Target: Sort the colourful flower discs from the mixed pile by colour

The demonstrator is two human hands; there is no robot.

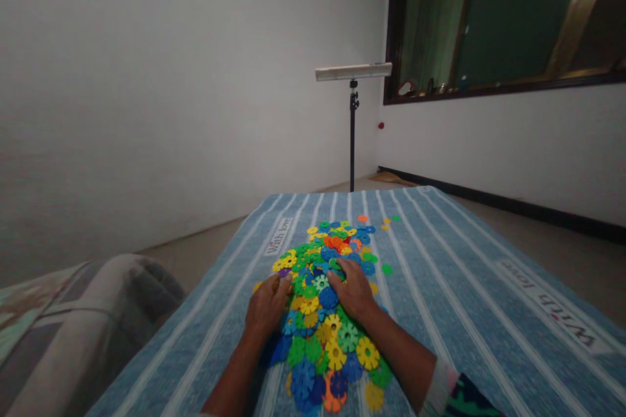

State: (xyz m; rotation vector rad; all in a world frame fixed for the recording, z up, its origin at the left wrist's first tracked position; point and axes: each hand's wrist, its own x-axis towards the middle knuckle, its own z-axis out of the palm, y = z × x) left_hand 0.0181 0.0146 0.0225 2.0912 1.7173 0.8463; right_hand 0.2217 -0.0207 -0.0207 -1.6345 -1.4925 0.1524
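Colourful plastic snowflake discs [310, 305] lie in a long heap on the cloth. My left hand [267, 305] is at the heap's left edge, its fingers bent and close together, with a purple snowflake disc [284, 272] at the fingertips. On the right side of the heap rests my right hand [356, 288], thumb and forefinger apart. Its fingertips are beside a green snowflake disc [334, 263], and a blue snowflake disc [328, 298] lies just below the thumb. Yellow and orange discs spread toward me between my forearms.
A blue striped cloth [430, 313] covers the table. A few loose discs [386, 221] lie toward its far end. Behind stands a light bar on a black stand [352, 137]. At left is a covered piece of furniture [88, 326]; a window [499, 19] is at right.
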